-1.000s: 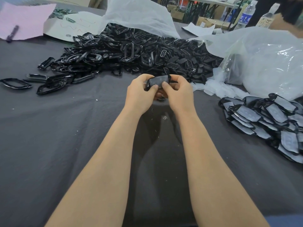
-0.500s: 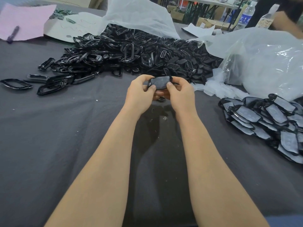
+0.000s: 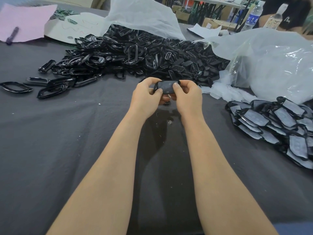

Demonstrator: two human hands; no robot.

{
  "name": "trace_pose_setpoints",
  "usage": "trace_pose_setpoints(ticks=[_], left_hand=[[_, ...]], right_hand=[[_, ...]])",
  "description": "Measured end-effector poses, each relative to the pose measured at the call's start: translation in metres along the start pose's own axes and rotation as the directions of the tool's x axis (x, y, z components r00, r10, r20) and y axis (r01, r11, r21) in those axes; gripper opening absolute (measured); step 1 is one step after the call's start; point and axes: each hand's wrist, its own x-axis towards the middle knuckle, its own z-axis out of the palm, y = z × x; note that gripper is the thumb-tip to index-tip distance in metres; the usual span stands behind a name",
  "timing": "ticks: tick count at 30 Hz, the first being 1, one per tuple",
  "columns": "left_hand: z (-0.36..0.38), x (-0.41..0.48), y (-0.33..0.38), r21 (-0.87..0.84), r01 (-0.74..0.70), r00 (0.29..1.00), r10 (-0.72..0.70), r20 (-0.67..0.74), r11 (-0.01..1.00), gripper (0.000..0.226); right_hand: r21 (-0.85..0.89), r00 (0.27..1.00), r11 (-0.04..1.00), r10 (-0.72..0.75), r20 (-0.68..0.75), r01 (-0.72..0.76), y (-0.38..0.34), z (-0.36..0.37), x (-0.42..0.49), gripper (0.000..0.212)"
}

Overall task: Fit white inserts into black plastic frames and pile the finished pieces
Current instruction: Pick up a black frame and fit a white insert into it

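A black plastic frame with a pale insert in it (image 3: 165,87) is held above the middle of the dark table cloth (image 3: 50,150). My left hand (image 3: 146,95) grips its left end with curled fingers and thumb. My right hand (image 3: 188,96) grips its right end, the thumb pressing on the insert's face. A big heap of empty black frames (image 3: 135,55) lies behind my hands. At the right edge lies a pile of finished pieces (image 3: 277,128), black frames with white inserts.
A few loose black frames (image 3: 16,87) lie at the left. Clear plastic bags (image 3: 264,61) billow at the back right and back middle. A pink sheet (image 3: 25,19) with a purple pen (image 3: 12,35) lies far left. Water bottles and another person are at the far right.
The piece has tilted so its pale face shows more toward me. My right thumb has slid onto the insert; both hands stay in the same spot.
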Motion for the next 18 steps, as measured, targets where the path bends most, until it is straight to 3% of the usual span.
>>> trace_pose_setpoints(ticks=[10,14,18], left_hand=[[-0.0048,-0.0022,0.0020,0.036,0.005,1.000,-0.004,-0.017,0.999,0.015],[-0.0054,-0.0042,0.0034,0.090,-0.002,0.998,-0.004,0.067,0.996,0.010],[-0.0033,-0.0053,0.0046,0.085,0.001,0.997,-0.007,0.074,0.996,0.012]], right_hand=[[-0.056,0.995,0.995,-0.077,0.062,0.080,-0.0035,-0.0024,-0.0036,0.003],[-0.110,0.983,0.981,-0.150,0.105,0.161,-0.0045,-0.0051,-0.0045,0.005],[-0.145,0.978,0.967,-0.203,0.046,0.208,-0.0043,-0.0035,-0.0080,0.018]])
